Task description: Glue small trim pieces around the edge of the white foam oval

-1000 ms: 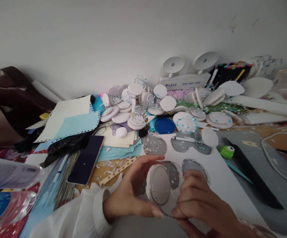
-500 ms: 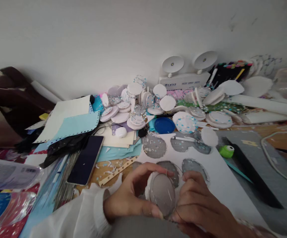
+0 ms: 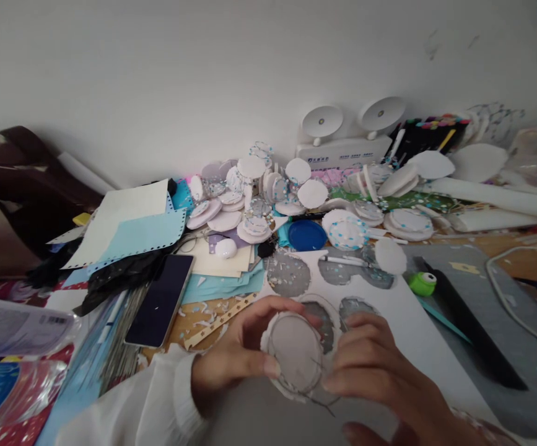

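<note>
My left hand (image 3: 243, 347) is closed on a white round disc (image 3: 293, 353), thumb on its front and fingers behind its upper edge. A larger disc with a ragged rim shows behind the smooth front one. Thin dark wire (image 3: 318, 402) runs along the disc's lower right, and its loose ends stick out there. Just to the right, my right hand (image 3: 375, 368) has its fingers loosely bent and its thumb apart below, with nothing visible between them. Beneath both hands lies a white sheet (image 3: 421, 347) with several round holes cut out.
Several white discs (image 3: 313, 194) with beaded wire are piled along the wall. A blue lid (image 3: 307, 235) sits before them. At left are a phone (image 3: 161, 300) and paper sheets (image 3: 145, 232); at right, a green frog-like item (image 3: 422, 284) and a long black strip (image 3: 477, 328).
The disc has turned to face me more and shifted slightly left. My right hand has come away from its edge, its fingers loosening, and the wire ends now show.
</note>
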The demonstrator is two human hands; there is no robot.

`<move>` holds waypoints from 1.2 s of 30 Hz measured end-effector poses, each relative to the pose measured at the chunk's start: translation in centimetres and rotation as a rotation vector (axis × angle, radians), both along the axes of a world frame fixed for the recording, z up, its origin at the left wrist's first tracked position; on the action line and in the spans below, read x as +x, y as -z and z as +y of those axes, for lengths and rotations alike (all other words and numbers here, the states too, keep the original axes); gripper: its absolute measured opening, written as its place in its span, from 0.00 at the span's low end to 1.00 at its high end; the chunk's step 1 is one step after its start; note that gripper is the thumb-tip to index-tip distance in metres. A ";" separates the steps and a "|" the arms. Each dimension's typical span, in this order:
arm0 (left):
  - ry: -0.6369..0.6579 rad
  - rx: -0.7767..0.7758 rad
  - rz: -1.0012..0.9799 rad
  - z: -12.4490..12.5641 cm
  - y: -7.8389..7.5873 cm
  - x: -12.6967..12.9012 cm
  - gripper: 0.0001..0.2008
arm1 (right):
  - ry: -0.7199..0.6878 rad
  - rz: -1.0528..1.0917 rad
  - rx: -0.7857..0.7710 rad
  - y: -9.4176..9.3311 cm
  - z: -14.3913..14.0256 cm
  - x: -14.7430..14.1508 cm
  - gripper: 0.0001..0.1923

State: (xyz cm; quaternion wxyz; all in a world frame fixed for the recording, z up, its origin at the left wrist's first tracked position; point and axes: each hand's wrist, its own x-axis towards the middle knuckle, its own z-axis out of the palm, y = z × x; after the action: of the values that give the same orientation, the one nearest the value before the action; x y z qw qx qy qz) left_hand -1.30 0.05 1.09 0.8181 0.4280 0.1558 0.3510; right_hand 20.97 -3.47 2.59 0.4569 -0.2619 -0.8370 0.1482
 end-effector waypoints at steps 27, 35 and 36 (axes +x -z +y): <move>-0.331 0.687 0.373 -1.1 -0.9 0.0 0.10 | 0.086 0.112 -0.123 0.6 -0.6 -0.2 0.08; -0.252 0.536 0.262 -0.5 -1.4 -0.2 0.13 | -0.019 0.152 -0.180 -0.1 -0.4 0.3 0.05; -0.247 0.523 0.247 -0.5 -1.4 -0.2 0.13 | -0.018 0.156 -0.177 -0.2 -0.3 0.3 0.06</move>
State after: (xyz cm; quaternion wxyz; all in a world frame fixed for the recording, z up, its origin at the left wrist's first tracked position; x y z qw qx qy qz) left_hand -1.48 -0.40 2.54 0.6063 0.6413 0.2090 0.4213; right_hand 21.25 -3.76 2.81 0.4944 -0.2812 -0.7850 0.2456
